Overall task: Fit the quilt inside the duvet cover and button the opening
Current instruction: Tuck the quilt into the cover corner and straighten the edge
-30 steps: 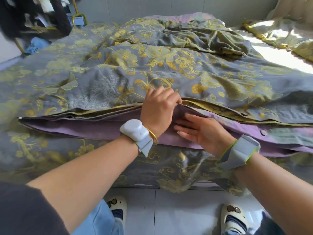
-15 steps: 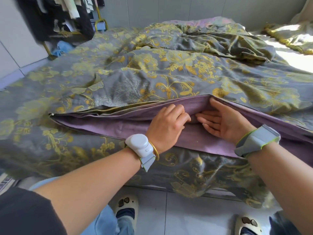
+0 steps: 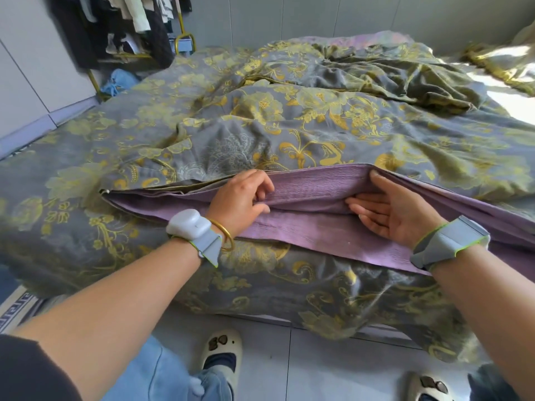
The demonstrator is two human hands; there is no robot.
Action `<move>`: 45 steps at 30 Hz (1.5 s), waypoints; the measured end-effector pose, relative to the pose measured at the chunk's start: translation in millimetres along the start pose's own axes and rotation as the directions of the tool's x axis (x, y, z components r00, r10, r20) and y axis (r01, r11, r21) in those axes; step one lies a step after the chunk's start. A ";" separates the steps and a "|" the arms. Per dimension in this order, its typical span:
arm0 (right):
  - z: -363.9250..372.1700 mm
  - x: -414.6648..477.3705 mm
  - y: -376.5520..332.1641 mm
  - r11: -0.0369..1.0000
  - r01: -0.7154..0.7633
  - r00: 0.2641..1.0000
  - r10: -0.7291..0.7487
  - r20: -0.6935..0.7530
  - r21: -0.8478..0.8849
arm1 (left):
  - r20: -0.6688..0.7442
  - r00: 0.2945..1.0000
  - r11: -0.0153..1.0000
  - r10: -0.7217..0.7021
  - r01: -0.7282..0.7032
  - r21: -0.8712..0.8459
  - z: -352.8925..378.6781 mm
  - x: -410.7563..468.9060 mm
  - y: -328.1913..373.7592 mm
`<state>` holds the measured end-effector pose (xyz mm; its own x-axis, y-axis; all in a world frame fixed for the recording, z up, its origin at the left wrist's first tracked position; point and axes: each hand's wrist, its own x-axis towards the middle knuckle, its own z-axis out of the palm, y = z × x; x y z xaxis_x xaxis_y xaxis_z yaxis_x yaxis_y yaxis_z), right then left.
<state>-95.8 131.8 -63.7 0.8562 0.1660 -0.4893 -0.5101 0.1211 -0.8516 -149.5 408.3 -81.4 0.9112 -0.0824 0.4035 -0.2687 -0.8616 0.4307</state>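
The lilac-lined opening of the grey-gold floral duvet cover runs sideways, left hand pinching its lip, right hand flat-fingered inside.

Clothes hang on a yellow rack in the far left corner, and a blue cloth lies on the floor below them. My cream slippers stand on grey floor tiles, with a patterned rug at the left.
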 end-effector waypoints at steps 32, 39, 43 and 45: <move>43.6 11.4 14.0 0.331 0.472 0.738 -0.655 0.161 -0.817 | 0.319 0.942 0.980 -0.102 0.150 -0.127 -64.0 14.6 -52.4; 41.1 10.3 8.6 0.376 0.494 0.767 -0.614 0.189 -0.784 | 0.330 0.940 0.975 -0.081 0.143 -0.168 -64.1 16.5 -49.5; 37.7 6.1 4.5 0.404 0.493 0.788 -0.583 0.199 -0.770 | 0.347 0.937 0.976 0.044 0.034 -0.213 -38.0 11.6 -17.0; 35.9 3.7 2.4 0.379 0.483 0.806 -0.545 0.231 -0.789 | 0.322 0.927 0.977 0.192 -0.150 -0.151 -13.6 9.4 2.2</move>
<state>-96.8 167.8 -60.9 0.9490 0.2943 0.1134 0.2850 -0.6462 -0.7080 -145.8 412.5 -65.6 0.8937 -0.4029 0.1973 -0.4463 -0.7539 0.4821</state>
